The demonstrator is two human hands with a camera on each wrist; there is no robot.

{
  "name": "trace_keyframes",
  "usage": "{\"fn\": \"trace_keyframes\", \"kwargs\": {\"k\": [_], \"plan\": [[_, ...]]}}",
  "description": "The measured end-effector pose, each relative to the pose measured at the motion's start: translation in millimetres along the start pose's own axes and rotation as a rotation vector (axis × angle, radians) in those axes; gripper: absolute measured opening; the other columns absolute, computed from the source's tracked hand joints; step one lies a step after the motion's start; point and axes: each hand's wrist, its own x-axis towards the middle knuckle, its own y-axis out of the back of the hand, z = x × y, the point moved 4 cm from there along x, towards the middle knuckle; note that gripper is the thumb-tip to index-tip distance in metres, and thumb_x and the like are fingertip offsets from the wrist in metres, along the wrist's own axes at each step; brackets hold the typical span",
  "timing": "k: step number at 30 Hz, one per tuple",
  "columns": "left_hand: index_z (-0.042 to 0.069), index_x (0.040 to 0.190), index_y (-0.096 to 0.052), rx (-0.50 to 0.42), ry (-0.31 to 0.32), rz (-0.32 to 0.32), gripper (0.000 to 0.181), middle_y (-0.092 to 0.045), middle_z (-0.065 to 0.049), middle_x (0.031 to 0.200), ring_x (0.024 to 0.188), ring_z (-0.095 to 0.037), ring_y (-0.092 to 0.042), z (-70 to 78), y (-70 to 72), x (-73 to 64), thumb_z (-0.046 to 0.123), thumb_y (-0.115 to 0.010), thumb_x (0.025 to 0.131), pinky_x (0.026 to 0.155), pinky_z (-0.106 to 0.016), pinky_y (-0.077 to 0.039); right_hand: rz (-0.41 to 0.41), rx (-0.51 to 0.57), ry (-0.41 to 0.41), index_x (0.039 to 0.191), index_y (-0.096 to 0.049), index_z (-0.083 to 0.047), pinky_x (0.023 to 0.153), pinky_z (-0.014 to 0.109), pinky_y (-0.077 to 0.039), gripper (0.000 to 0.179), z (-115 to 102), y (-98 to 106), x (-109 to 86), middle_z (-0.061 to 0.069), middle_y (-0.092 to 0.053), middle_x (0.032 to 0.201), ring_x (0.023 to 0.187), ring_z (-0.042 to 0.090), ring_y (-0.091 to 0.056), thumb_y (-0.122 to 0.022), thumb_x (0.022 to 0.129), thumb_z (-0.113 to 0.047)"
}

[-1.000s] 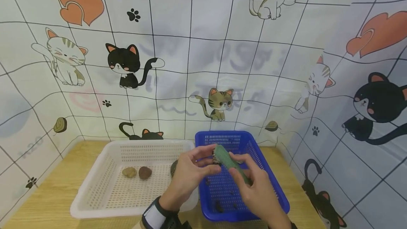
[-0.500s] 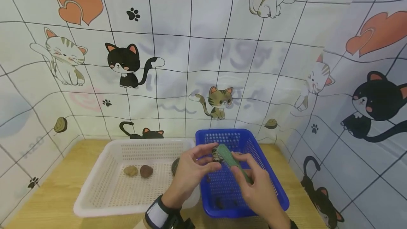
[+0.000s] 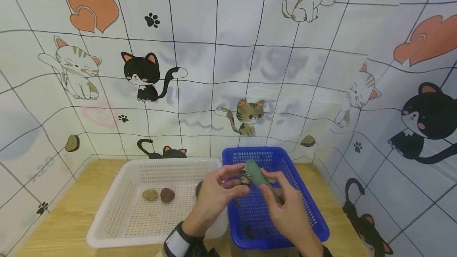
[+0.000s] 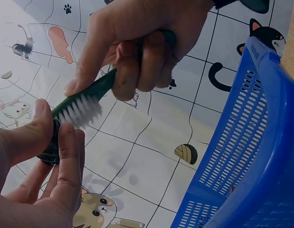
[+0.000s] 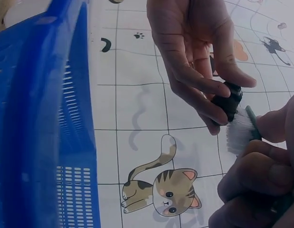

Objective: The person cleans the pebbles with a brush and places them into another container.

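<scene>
Over the blue basket, my left hand [image 3: 214, 197] pinches a small dark stone [image 3: 245, 177] with pale stripes between thumb and fingers. My right hand [image 3: 290, 205] grips a green brush [image 3: 258, 174] by its handle, the thumb lying along its back. White bristles [image 4: 81, 111] lie right at the stone in the left wrist view. From the right wrist, the stone [image 5: 228, 102] looks nearly black, with the bristles [image 5: 241, 130] against its lower side. Fingers hide part of the stone in each view.
A white basket [image 3: 118, 193] on the left holds a tan stone [image 3: 150, 194], a reddish-brown stone [image 3: 167, 195] and a dark one [image 3: 198, 188] partly behind my left hand. The blue basket [image 3: 233, 231] contains several small dark pieces. Both stand on a wooden table [image 3: 46, 217] before a cat-patterned sheet.
The brush head has shifted a little right across the stone, baring more of its striped side. Both hands keep their grips, and the head view has moved slightly.
</scene>
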Motion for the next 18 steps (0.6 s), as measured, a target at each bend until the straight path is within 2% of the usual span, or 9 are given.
{"fn": "trace_keyframes", "kwargs": {"k": [4, 7, 10, 14, 18], "plan": [[0.012, 0.154, -0.075, -0.021, 0.004, 0.022, 0.062, -0.077, -0.017, 0.149, 0.125, -0.024, -0.085, 0.9, 0.8, 0.0, 0.012, -0.098, 0.096, 0.1, -0.033, -0.072, -0.022, 0.029, -0.007, 0.153, -0.067, -0.018, 0.034, 0.01, -0.028, 0.034, -2.4, -2.0, -6.2, -0.02, -0.044, 0.056, 0.043, -0.017, -0.028, -0.066, 0.12, -0.011], [0.01, 0.152, -0.075, -0.016, 0.01, 0.026, 0.063, -0.078, -0.017, 0.149, 0.124, -0.024, -0.085, -0.3, 0.4, 0.5, 0.008, -0.099, 0.094, 0.099, -0.033, -0.073, -0.041, 0.045, 0.041, 0.155, -0.066, -0.016, 0.033, 0.01, -0.029, 0.037, -6.9, -5.6, -7.3, -0.018, -0.045, 0.055, 0.044, -0.019, -0.029, -0.065, 0.119, -0.008], [0.007, 0.148, -0.075, 0.014, 0.003, 0.016, 0.062, -0.079, -0.018, 0.147, 0.122, -0.025, -0.085, -2.0, -1.6, 1.0, 0.007, -0.1, 0.091, 0.097, -0.034, -0.073, -0.02, 0.025, 0.062, 0.156, -0.066, -0.018, 0.033, 0.01, -0.029, 0.039, -8.5, -7.0, -3.7, -0.018, -0.045, 0.055, 0.044, -0.019, -0.029, -0.066, 0.119, -0.008], [0.007, 0.145, -0.077, 0.044, -0.006, 0.015, 0.062, -0.079, -0.018, 0.145, 0.12, -0.025, -0.085, -4.4, -4.1, 1.3, 0.007, -0.102, 0.089, 0.093, -0.035, -0.074, 0.023, -0.008, -0.005, 0.156, -0.066, -0.021, 0.034, 0.012, -0.028, 0.037, -4.5, -4.9, -1.9, -0.021, -0.046, 0.056, 0.043, -0.016, -0.029, -0.066, 0.12, -0.013], [0.01, 0.145, -0.077, 0.032, -0.008, 0.039, 0.064, -0.079, -0.015, 0.147, 0.117, -0.024, -0.085, -6.0, -4.6, 1.6, 0.007, -0.104, 0.087, 0.091, -0.034, -0.074, 0.018, 0.006, -0.079, 0.154, -0.066, -0.021, 0.033, 0.013, -0.029, 0.034, -1.2, -3.0, -12.0, -0.021, -0.047, 0.056, 0.042, -0.015, -0.029, -0.066, 0.12, -0.015]]}}
